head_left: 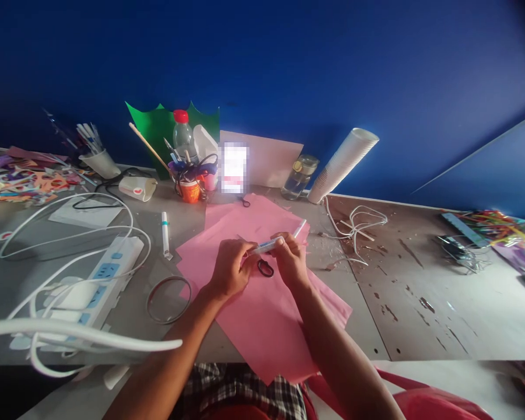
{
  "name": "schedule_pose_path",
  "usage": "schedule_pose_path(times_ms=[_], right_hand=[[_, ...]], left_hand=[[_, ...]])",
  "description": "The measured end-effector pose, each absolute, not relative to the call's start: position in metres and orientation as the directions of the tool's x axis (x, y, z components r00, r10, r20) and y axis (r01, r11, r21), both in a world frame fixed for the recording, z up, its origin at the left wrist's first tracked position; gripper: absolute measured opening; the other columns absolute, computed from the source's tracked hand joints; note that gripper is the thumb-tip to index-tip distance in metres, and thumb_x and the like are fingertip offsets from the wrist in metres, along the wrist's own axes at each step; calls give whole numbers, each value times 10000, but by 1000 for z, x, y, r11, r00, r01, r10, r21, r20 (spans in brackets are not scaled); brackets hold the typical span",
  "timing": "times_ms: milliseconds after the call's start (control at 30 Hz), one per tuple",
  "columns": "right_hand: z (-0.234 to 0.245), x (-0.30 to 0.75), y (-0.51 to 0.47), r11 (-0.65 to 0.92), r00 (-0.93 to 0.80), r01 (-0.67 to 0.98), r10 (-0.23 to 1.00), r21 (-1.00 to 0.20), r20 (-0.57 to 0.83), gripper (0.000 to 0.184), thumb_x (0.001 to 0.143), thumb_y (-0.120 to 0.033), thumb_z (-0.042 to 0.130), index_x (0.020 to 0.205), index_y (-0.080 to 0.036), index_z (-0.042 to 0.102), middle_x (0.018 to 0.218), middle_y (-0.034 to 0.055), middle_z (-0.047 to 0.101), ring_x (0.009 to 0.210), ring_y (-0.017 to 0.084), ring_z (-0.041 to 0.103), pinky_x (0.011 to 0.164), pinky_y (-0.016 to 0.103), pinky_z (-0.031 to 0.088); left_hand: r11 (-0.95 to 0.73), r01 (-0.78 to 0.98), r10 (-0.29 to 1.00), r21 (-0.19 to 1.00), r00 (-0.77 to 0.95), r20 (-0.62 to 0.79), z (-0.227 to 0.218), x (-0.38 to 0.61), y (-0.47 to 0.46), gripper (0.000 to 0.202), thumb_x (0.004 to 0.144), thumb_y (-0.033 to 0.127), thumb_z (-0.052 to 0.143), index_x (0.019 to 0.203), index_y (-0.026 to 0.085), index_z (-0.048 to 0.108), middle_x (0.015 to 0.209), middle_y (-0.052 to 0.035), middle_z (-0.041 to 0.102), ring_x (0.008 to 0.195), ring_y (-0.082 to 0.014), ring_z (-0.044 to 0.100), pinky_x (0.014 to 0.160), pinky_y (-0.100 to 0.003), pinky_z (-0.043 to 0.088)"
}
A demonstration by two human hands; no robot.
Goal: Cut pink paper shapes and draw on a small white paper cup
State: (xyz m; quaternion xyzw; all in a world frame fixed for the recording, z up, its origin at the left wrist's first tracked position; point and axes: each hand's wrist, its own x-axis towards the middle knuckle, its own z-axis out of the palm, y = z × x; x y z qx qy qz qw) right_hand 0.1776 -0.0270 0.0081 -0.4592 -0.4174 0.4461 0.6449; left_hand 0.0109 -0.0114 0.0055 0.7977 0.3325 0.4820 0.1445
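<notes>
My left hand point(233, 265) and my right hand point(290, 256) meet over the pink paper sheets point(262, 326). Between them they grip a slim white stick-shaped thing point(266, 245) with pale blue markings; its exact kind I cannot make out. The left fingers pinch its left end, while the right thumb presses on its right part. A thin white strip point(301, 228) sticks out beyond my right hand; whether it belongs to the held thing I cannot tell. Just below lies a dark loop point(265, 268), like a scissor handle, on the paper.
Left of the paper are a white marker point(165, 233), a tape ring point(168, 300) and a power strip point(109, 280) with looping white cables. Behind stand a lit screen point(234, 168), a glass jar point(300, 177) and stacked paper cups point(343, 166). Paper scraps point(35, 178) lie far left.
</notes>
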Motion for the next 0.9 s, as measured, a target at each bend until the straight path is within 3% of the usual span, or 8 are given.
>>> schedule_pose_path(times_ms=[333,533,667,833,900], right_hand=[[13,177,-29,180,266,-122,953,-976,143,363,785,-576,697,804,-214,662,577,-43,499,527,118,412,541,280,362],[13,176,-33,202,263,-89,949,-975,172,346,776,-552,746,823,-213,694,560,-52,481,525,113,414,524,266,367],[13,178,-31,201,298,-82,939,-976,169,354,771,-555,739,828,-209,686,588,-41,513,542,116,430,539,269,383],[15,178,-29,203,332,-90,929,-975,163,366,734,-557,758,824,-212,678,586,-42,516,545,118,440,561,277,399],[16,178,-29,203,313,-100,936,-974,163,371,736,-565,763,829,-214,684,584,-43,519,540,117,448,560,276,399]], left_hand=[[-609,454,789,650,261,557,-1,8,-8,310,1014,412,407,1021,214,645,931,-88,737,830,-223,635,835,-381,489],[-547,508,828,665,215,517,4,5,-6,430,1039,418,301,906,217,656,836,-74,731,743,-218,611,746,-364,480],[-551,474,829,687,215,517,6,4,-6,427,1019,493,359,888,215,656,787,-59,716,723,-203,611,721,-345,472],[-566,412,821,714,207,532,8,6,-8,407,943,549,528,1134,204,629,838,-38,701,753,-189,619,794,-349,486],[-565,430,824,704,241,513,11,8,-8,320,958,500,520,1051,220,645,812,-32,692,740,-186,611,789,-350,471]])
